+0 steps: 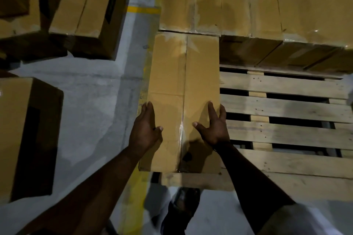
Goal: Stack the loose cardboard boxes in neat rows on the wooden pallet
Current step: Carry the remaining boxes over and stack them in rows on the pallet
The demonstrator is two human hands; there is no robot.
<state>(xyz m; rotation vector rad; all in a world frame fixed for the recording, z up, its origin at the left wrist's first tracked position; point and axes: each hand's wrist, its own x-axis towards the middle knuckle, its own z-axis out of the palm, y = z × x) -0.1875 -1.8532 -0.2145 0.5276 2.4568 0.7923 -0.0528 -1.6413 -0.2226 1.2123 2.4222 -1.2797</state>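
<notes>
cardboard box (183, 82) touching both hands (146, 129) (214, 129)

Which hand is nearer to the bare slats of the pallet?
Right. The right hand lies on the right edge of the box, beside the slats; the left hand presses its far left edge.

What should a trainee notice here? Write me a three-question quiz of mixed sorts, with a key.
1. True or false: the cardboard box under the left hand and right hand lies on the wooden pallet.
2. Where are the loose boxes? A: on the floor to the left. B: on the bare slats. C: on a trolley.
3. Fill in: the floor line is ___.
Key: 1 true; 2 A; 3 yellow.
</notes>
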